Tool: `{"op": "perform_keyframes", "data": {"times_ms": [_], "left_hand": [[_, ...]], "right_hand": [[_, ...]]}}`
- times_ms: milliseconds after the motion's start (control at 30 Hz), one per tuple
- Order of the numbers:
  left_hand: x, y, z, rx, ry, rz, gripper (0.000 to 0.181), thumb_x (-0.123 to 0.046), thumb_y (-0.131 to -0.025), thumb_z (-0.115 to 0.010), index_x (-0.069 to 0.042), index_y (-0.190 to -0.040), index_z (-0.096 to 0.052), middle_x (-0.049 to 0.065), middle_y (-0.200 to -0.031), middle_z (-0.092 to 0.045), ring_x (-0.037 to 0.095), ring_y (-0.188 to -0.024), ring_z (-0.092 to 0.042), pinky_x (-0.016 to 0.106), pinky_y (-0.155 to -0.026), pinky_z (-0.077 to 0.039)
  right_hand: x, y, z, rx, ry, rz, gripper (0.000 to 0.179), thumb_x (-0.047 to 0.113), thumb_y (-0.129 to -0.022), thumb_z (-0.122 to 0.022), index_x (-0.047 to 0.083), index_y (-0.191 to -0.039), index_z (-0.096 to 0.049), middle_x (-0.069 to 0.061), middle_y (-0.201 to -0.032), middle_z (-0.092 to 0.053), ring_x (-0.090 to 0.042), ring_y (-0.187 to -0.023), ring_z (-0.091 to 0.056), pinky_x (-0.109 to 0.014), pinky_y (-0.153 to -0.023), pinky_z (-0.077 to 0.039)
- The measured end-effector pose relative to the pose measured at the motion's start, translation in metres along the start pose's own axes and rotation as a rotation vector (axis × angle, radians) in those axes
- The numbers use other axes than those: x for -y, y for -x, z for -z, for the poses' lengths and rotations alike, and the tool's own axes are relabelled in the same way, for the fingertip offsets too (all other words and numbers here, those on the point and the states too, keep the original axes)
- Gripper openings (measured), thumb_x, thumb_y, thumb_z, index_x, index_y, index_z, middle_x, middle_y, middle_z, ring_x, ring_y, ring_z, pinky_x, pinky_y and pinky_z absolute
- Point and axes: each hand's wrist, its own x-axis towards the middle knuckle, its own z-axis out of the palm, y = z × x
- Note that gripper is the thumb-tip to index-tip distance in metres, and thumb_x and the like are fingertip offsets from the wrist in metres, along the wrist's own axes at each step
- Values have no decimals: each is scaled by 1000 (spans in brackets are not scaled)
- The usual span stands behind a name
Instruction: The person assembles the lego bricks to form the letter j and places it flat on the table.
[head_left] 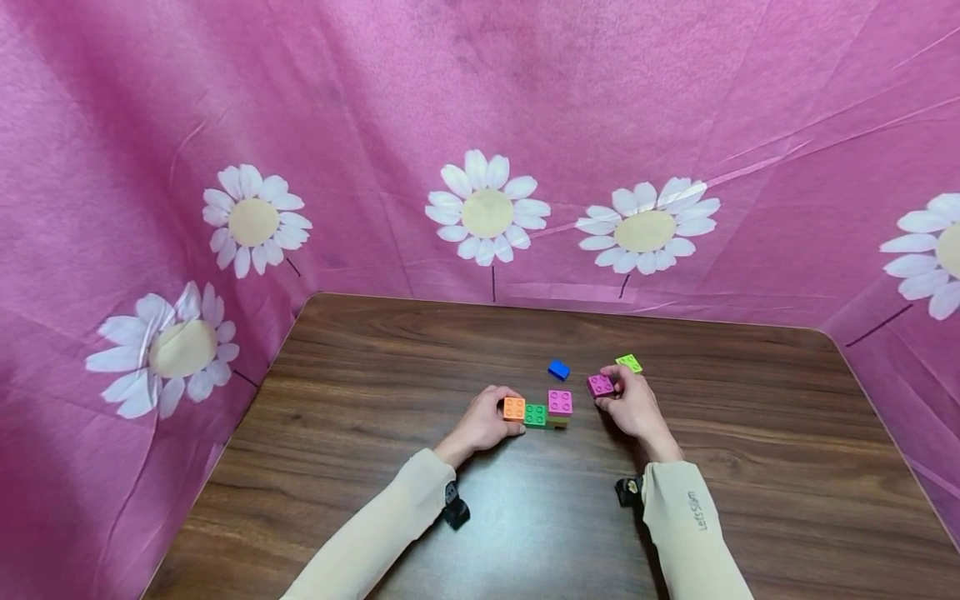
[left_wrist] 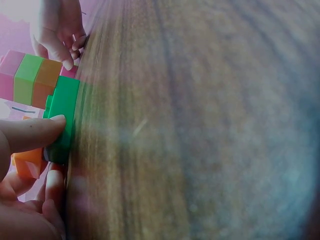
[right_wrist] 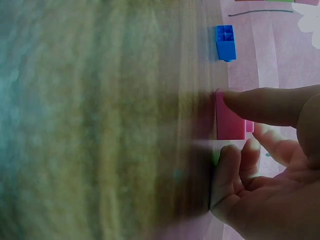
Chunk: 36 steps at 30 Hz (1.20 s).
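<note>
Pink cloth (head_left: 375, 100) printed with white daisies (head_left: 487, 212) is hung behind a dark wood-grain tabletop (head_left: 390, 350), its finish smooth, with a pale glare near the front. Magenta brick (head_left: 600, 385) is pinched by the right hand (head_left: 637, 410), thumb on the near wall, finger opposite; it is held right of the assembly (head_left: 536, 415), near the lime brick (head_left: 629, 362). Whether its base is touching the tabletop can't be told; that wrist view is murky. Assembly is gripped at its left end by the left hand (head_left: 483, 419), thumb laid on the side of the green base brick (left_wrist: 65, 100). Orange brick (head_left: 513, 407) is seated over that end; at the right end a brown-orange layer (left_wrist: 46, 84), lime layer (left_wrist: 27, 80) and pink brick (head_left: 560, 402) are stacked. Blue brick (head_left: 558, 369) is tipped on its side, hollow cells exposed. Moulded hard plastic is assumed throughout: light, stiff, not fragile, slightly slippery on smooth walls. Best grip is judged to be on two opposite flat walls, clear of the round studs. Stack joints could be popped by side load, so the base is better gripped low.
</note>
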Motion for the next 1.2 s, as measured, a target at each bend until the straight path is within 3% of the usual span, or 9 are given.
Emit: {"op": "perform_keyframes", "data": {"times_ms": [467, 900, 1200], "left_hand": [[1, 0, 0, 6, 8, 17, 37, -11, -75, -81, -11, -108, -66, 6, -104, -57, 17, -90, -52, 36, -83, -43], [1, 1, 0, 12, 10, 42, 38, -12, -75, -81, -13, -109, -65, 4, -104, -57, 16, -90, -52, 35, -83, -42], [-1, 2, 0, 9, 5, 24, 37, -12, -75, -81, -12, -109, -66, 4, -102, -57, 16, -90, -52, 35, -82, -42]], "right_hand": [[0, 4, 2, 76, -25, 15, 40, 9, -76, -77, 0, -110, -58, -14, -91, -48, -26, -82, -45, -33, -72, -33], [-1, 5, 1, 87, 2, 69, 37, 10, -76, -78, 1, -108, -62, -12, -87, -51, -23, -79, -45, -32, -70, -34], [-4, 5, -1, 82, 21, 72, 35, 9, -76, -77, 2, -107, -64, -13, -89, -55, -25, -82, -48, -32, -71, -35]]}}
